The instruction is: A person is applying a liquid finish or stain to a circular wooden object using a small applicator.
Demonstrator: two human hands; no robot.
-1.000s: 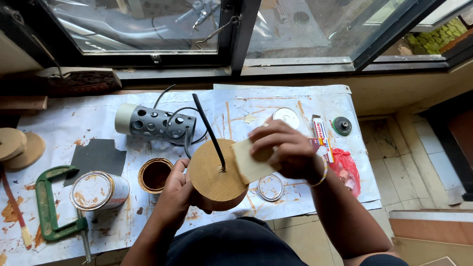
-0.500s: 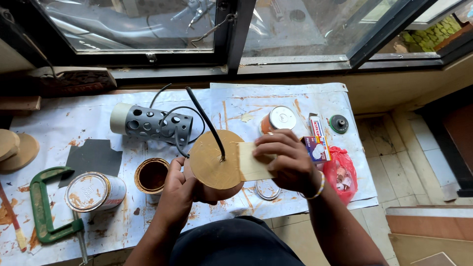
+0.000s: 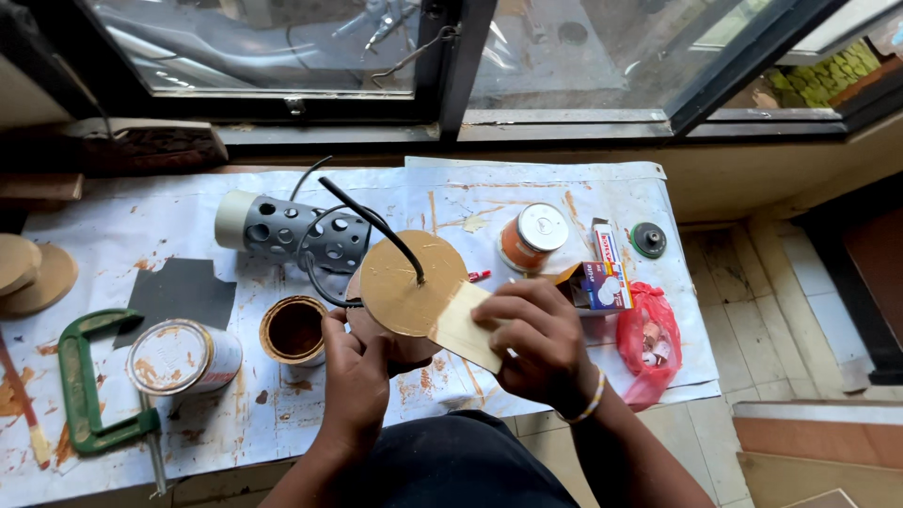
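both grips closed: left hand holds wooden disc, right hand presses sandpaper, beside blue-white carton.

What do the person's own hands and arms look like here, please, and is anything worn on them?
Both forearms are bare, with no sleeves or gloves in view. The right hand has a thin, pale beaded bracelet around its wrist. The left hand shows no ring, watch or band that can be made out.

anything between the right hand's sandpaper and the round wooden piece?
Nothing visible. The sandpaper in the right hand lies against the edge of the round wooden piece, which the left hand holds from below. The black cable rises from the middle.
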